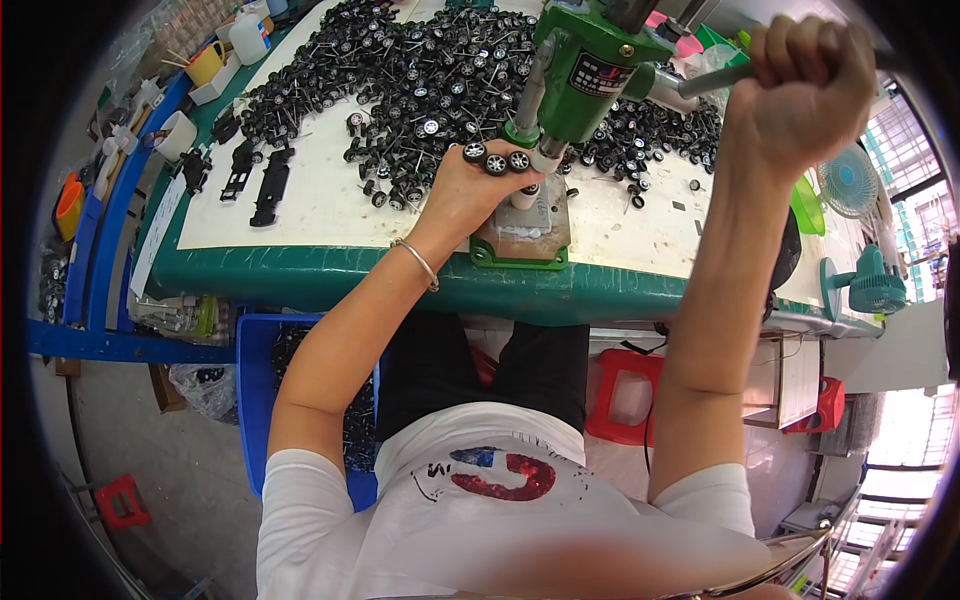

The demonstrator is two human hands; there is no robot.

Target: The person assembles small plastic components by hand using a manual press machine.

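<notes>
A green hand-lever press (pixel 585 85) stands at the front edge of the bench, its base plate (pixel 520 248) close to me. My left hand (pixel 465 192) is closed around several small black toy wheels (pixel 496 163) with silver hubs, right beside the press ram. Its fingertips reach the spot under the ram, above a small pale post (pixel 523 197) on the base; what they pinch there is partly hidden. Raised on the right, my right hand (pixel 808 92) wraps round the metal lever (pixel 715 80) of the press.
A large heap of toy wheels on axles (pixel 430 75) covers the bench behind the press. Black toy chassis (pixel 271 188) lie at left. A blue bin (pixel 256 400) stands below my left arm, a red stool (pixel 622 395) under the bench. Green fans (pixel 875 285) are at right.
</notes>
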